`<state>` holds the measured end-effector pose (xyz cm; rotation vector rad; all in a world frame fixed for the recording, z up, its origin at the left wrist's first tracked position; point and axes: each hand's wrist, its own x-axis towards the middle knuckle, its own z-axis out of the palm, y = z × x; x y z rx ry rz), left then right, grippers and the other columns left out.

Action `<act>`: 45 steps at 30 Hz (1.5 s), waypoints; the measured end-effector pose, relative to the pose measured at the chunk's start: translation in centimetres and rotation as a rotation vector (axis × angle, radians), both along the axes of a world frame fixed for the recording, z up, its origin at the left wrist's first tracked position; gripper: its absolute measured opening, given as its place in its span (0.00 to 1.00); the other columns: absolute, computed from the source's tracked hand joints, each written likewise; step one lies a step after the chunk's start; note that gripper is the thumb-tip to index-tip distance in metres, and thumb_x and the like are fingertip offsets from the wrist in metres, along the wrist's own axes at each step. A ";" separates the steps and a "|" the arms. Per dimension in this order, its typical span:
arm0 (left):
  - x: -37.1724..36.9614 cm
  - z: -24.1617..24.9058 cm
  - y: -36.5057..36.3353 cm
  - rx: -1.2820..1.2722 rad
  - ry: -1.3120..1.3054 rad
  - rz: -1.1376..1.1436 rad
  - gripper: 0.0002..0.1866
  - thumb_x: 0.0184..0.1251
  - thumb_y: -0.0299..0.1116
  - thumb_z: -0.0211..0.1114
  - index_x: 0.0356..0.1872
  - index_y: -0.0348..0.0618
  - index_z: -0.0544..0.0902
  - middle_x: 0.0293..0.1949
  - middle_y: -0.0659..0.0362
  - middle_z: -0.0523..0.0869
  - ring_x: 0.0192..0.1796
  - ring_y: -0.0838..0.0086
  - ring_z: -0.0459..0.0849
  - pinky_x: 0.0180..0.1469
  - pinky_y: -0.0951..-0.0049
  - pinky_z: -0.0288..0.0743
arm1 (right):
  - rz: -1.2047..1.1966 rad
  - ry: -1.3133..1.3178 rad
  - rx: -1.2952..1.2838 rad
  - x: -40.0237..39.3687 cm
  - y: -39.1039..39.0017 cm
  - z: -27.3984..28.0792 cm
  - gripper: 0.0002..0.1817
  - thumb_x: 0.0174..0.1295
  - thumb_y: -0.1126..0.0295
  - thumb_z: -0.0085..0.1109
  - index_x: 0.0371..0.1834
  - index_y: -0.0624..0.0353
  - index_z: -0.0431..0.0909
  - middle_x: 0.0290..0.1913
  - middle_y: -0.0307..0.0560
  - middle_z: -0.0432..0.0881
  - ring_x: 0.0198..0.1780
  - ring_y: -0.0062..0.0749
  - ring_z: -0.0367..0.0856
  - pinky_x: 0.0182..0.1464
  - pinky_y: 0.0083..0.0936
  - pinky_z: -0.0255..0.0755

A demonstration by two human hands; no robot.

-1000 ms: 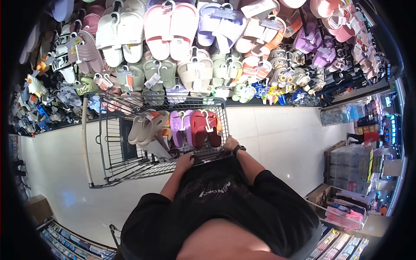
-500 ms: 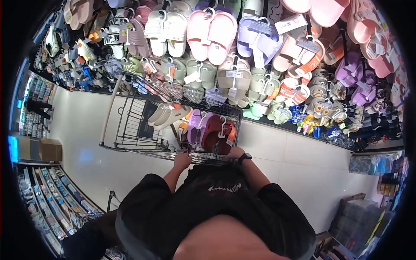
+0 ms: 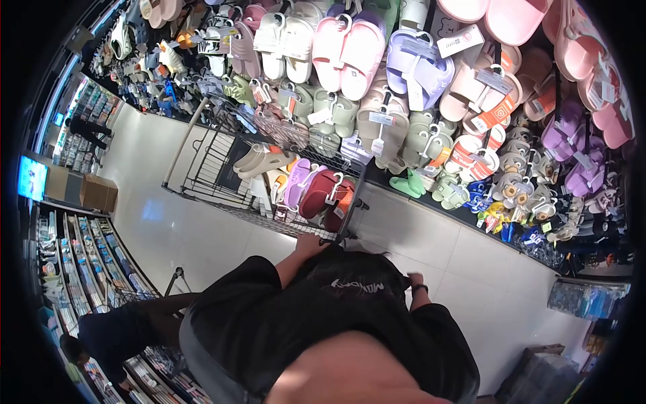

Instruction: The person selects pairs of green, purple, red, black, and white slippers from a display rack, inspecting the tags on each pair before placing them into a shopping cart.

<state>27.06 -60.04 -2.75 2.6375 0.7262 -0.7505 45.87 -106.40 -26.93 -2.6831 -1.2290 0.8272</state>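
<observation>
A metal wire shopping cart [image 3: 222,205] stands between me and the shoe display. Inside, at its near end, lie maroon slippers [image 3: 316,195] on a white hanger, beside purple slippers [image 3: 294,183] and beige clogs [image 3: 259,161]. My left hand [image 3: 309,244] is closed at the cart's near rim, with its fingertips partly hidden. Away from the cart, by my right side, hangs my right hand [image 3: 415,279], a dark band on its wrist; its fingers are too small to make out.
Racks of hanging slippers [image 3: 350,54] line the far side. A person in dark clothes [image 3: 128,330] bends over shelves [image 3: 101,256] at lower left, and another person [image 3: 87,128] stands farther off. A cardboard box [image 3: 98,192] sits at the left; clear bins [image 3: 548,374] stand lower right.
My right hand has let go of the cart rim and moved right, to my side. My left hand stays at the rim. The view has turned, and the person at lower left shows more.
</observation>
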 end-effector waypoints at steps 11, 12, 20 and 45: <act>1.8 -0.2 0.0 0.020 0.057 0.183 0.35 0.58 0.67 0.56 0.48 0.42 0.83 0.48 0.47 0.85 0.54 0.54 0.83 0.58 0.38 0.65 | -0.970 0.639 0.069 -3.0 -2.1 8.4 0.10 0.61 0.65 0.55 0.38 0.60 0.79 0.31 0.49 0.83 0.30 0.39 0.83 0.26 0.41 0.74; 1.6 -0.2 0.5 0.008 0.049 0.204 0.34 0.58 0.66 0.56 0.47 0.42 0.84 0.48 0.47 0.85 0.53 0.54 0.83 0.58 0.38 0.65 | -0.931 0.608 0.112 -3.7 -0.8 8.1 0.09 0.60 0.67 0.56 0.34 0.61 0.80 0.30 0.50 0.83 0.29 0.38 0.83 0.26 0.40 0.73; 1.2 -2.7 3.7 -0.146 0.069 0.289 0.34 0.57 0.64 0.56 0.49 0.43 0.85 0.48 0.47 0.86 0.53 0.51 0.84 0.53 0.38 0.69 | -0.831 0.446 0.517 -2.2 7.3 5.4 0.16 0.57 0.59 0.57 0.34 0.62 0.86 0.35 0.56 0.86 0.38 0.38 0.85 0.43 0.33 0.77; -8.4 -1.5 19.2 0.009 0.122 0.417 0.28 0.64 0.58 0.51 0.45 0.45 0.86 0.44 0.50 0.88 0.52 0.55 0.84 0.65 0.39 0.54 | -0.430 0.454 -0.037 -0.7 24.8 6.4 0.23 0.59 0.50 0.54 0.41 0.60 0.85 0.44 0.60 0.85 0.51 0.53 0.83 0.51 0.41 0.74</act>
